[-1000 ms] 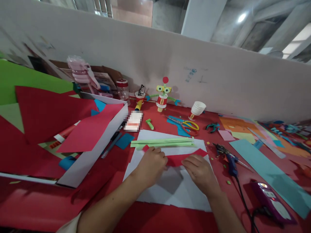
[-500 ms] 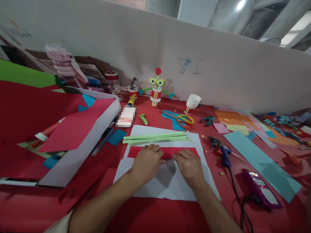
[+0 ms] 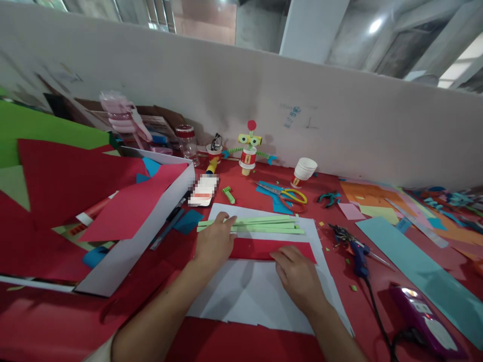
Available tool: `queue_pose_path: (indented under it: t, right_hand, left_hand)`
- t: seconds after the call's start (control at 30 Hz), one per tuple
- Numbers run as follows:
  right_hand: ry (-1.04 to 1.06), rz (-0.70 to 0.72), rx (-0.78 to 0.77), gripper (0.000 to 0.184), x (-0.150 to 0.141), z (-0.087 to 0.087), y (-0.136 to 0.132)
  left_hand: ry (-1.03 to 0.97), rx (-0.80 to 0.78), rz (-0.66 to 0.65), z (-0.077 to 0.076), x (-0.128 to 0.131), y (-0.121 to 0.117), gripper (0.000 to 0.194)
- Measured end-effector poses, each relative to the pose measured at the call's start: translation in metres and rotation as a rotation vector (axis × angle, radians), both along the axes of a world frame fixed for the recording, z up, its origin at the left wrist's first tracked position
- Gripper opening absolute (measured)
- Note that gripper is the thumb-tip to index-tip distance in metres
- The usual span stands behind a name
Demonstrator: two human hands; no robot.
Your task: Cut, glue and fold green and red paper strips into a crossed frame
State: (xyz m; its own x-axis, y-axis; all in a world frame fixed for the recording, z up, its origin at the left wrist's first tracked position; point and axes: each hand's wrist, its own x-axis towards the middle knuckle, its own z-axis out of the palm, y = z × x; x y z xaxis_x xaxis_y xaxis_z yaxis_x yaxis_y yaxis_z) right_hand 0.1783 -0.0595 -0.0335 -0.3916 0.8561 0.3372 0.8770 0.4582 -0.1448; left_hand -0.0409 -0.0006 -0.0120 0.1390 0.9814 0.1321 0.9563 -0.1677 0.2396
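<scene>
A stack of white paper (image 3: 241,291) lies in front of me with a flat red paper strip (image 3: 252,249) across it. Just beyond the red strip rest several long pale green paper strips (image 3: 267,224). My left hand (image 3: 214,241) reaches over the left end of the green strips, its thumb and forefinger apart and at them; it covers the red strip's left part. On the near edge of the red strip, toward its right end, rest the bent fingertips of my right hand (image 3: 298,276), the thumb apart from them.
Scissors (image 3: 281,192), a folded green paper spring (image 3: 228,194), a phone (image 3: 204,190) and a paper-cup robot figure (image 3: 248,158) stand or lie beyond the paper. At right are a glue gun (image 3: 360,256), its cord and a purple device (image 3: 428,322). A paper-filled box (image 3: 139,251) occupies the left.
My left hand has moved left and away from me, off the middle of the red strip to the green strips. The right hand stays at the red strip. The view has tilted up slightly.
</scene>
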Motion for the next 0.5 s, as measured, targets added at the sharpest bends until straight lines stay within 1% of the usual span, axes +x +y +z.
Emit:
queue_pose_path:
  t: [0.07, 0.17, 0.23, 0.33, 0.43, 0.5]
  right_hand:
    - [-0.017, 0.001, 0.081, 0.026, -0.002, -0.001, 0.0]
    - [-0.002, 0.014, 0.225, 0.025, -0.004, 0.002, -0.002]
    - [0.013, 0.06, 0.308, 0.022, -0.006, 0.005, -0.005]
    - [-0.009, 0.154, 0.394, 0.022, -0.009, 0.01, -0.014]
    - [-0.035, 0.26, 0.413, 0.028, -0.013, 0.011, -0.03]
    - [-0.045, 0.319, 0.34, 0.028, -0.017, 0.009, -0.043]
  left_hand:
    - [0.046, -0.014, -0.014, -0.002, 0.001, 0.001, 0.033]
    - [0.052, -0.042, -0.029, -0.005, 0.004, 0.006, 0.027]
    - [0.029, -0.035, -0.026, -0.008, 0.005, 0.009, 0.029]
    - [-0.055, 0.035, -0.023, -0.008, 0.004, 0.011, 0.034]
    - [-0.195, 0.134, -0.011, -0.005, -0.001, 0.013, 0.034]
    - [-0.285, 0.192, -0.027, -0.003, -0.005, 0.013, 0.031]
